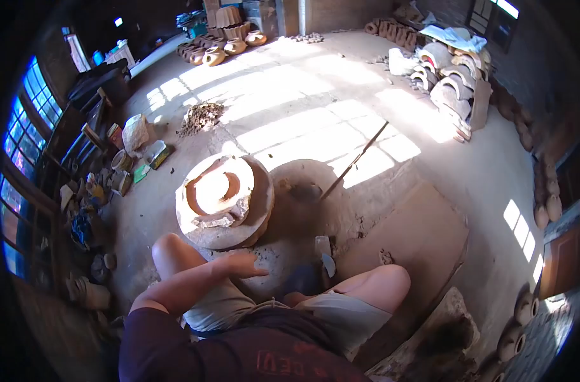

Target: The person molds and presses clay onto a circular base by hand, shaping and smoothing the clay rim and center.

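My left hand (244, 263) is held over my lap, near my raised left knee, its fingers stretched out to the right with nothing visible in them. Just beyond it stands a round wheel (261, 213), with a pale clay-covered disc and a ring-shaped clay form (191, 191) on top, brightly sunlit. The hand and the wheel are apart. Lumps of clay lie along the near edge of the ring. My right hand does not show. A small patch of skin between my legs is too dark to identify.
A long dark stick (360, 159) lies on the floor right of the wheel. A flat board (407, 235) is beyond my right knee. Crumbled clay (202, 119) lies behind the wheel, and containers (121, 160) stand at left. Round pots (213, 56) and stacked pieces (452, 89) sit farther back.
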Action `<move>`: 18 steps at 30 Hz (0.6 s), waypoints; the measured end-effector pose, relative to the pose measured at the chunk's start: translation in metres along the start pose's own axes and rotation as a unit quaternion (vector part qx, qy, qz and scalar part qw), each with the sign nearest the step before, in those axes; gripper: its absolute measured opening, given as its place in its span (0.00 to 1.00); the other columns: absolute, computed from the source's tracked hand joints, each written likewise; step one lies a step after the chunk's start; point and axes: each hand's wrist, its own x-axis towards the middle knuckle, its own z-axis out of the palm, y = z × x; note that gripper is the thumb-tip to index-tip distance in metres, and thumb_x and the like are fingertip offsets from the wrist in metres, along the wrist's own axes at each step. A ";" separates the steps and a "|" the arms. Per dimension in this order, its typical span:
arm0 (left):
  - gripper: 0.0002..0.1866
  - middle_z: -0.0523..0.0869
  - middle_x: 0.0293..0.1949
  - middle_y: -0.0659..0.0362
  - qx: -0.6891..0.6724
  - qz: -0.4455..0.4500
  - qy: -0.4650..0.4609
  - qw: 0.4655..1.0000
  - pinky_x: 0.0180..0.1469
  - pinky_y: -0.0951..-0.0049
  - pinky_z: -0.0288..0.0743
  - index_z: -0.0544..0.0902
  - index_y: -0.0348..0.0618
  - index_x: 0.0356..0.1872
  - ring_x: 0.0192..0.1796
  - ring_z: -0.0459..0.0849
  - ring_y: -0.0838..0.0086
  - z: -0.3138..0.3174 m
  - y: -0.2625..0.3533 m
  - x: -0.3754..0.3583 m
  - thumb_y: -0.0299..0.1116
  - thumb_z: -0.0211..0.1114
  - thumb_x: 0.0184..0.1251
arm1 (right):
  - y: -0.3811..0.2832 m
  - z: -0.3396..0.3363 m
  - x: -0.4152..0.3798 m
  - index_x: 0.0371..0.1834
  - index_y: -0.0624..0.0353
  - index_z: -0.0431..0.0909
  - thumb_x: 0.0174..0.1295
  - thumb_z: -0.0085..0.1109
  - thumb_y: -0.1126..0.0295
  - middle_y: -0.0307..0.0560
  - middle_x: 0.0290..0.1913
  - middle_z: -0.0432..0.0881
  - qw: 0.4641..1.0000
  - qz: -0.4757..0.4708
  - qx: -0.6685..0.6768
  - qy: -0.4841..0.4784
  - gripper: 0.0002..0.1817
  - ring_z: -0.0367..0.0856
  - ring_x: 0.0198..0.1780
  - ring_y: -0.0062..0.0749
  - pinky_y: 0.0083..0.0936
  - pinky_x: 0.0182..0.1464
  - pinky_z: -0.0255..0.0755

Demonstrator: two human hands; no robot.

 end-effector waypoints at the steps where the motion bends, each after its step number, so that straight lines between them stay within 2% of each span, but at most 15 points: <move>1: 0.50 0.78 0.66 0.31 0.012 0.005 0.007 1.000 0.72 0.46 0.70 0.81 0.31 0.64 0.69 0.78 0.39 0.002 0.000 0.001 0.75 0.58 0.66 | -0.007 -0.004 0.000 0.52 0.69 0.85 0.67 0.58 0.62 0.68 0.52 0.87 1.000 -0.007 0.001 0.001 0.21 0.86 0.55 0.60 0.47 0.59 0.80; 3: 0.49 0.78 0.66 0.31 0.041 0.013 0.019 0.999 0.71 0.46 0.71 0.81 0.32 0.63 0.69 0.78 0.39 0.007 0.000 0.003 0.76 0.57 0.66 | -0.018 -0.010 0.000 0.53 0.69 0.85 0.67 0.58 0.62 0.68 0.51 0.87 1.000 -0.018 0.008 0.000 0.21 0.86 0.54 0.60 0.47 0.59 0.80; 6: 0.47 0.78 0.67 0.32 0.090 -0.008 0.017 0.996 0.73 0.44 0.68 0.80 0.31 0.65 0.71 0.75 0.38 -0.020 0.031 -0.026 0.71 0.58 0.69 | -0.031 -0.017 0.000 0.54 0.69 0.84 0.68 0.58 0.62 0.68 0.51 0.87 0.999 -0.031 0.017 0.004 0.21 0.85 0.54 0.61 0.47 0.59 0.79; 9: 0.49 0.69 0.75 0.31 0.054 -0.024 0.088 0.994 0.76 0.41 0.63 0.75 0.30 0.70 0.77 0.66 0.35 -0.028 0.044 -0.034 0.70 0.59 0.69 | -0.029 -0.015 0.007 0.54 0.70 0.84 0.68 0.57 0.61 0.68 0.51 0.87 0.999 -0.042 0.025 0.012 0.22 0.85 0.54 0.61 0.47 0.59 0.79; 12: 0.50 0.61 0.79 0.31 0.100 -0.059 0.166 0.979 0.78 0.40 0.59 0.72 0.32 0.73 0.80 0.60 0.33 -0.019 0.029 -0.027 0.70 0.61 0.67 | -0.034 -0.019 0.012 0.55 0.70 0.83 0.68 0.57 0.61 0.68 0.50 0.86 0.997 -0.058 0.046 0.022 0.22 0.85 0.53 0.61 0.47 0.59 0.79; 15: 0.52 0.51 0.82 0.33 0.100 -0.095 0.112 0.984 0.77 0.34 0.57 0.71 0.38 0.75 0.80 0.55 0.30 -0.014 0.009 -0.008 0.74 0.61 0.65 | -0.040 -0.024 0.020 0.56 0.70 0.83 0.69 0.57 0.61 0.68 0.50 0.86 0.991 -0.084 0.091 0.042 0.22 0.85 0.53 0.61 0.47 0.58 0.79; 18: 0.52 0.63 0.77 0.31 0.123 -0.065 0.102 0.985 0.76 0.38 0.62 0.73 0.37 0.73 0.77 0.64 0.33 -0.024 0.018 -0.012 0.76 0.61 0.64 | -0.060 -0.040 0.037 0.56 0.70 0.82 0.69 0.57 0.61 0.68 0.49 0.86 0.968 -0.159 0.166 0.095 0.23 0.85 0.52 0.61 0.47 0.58 0.78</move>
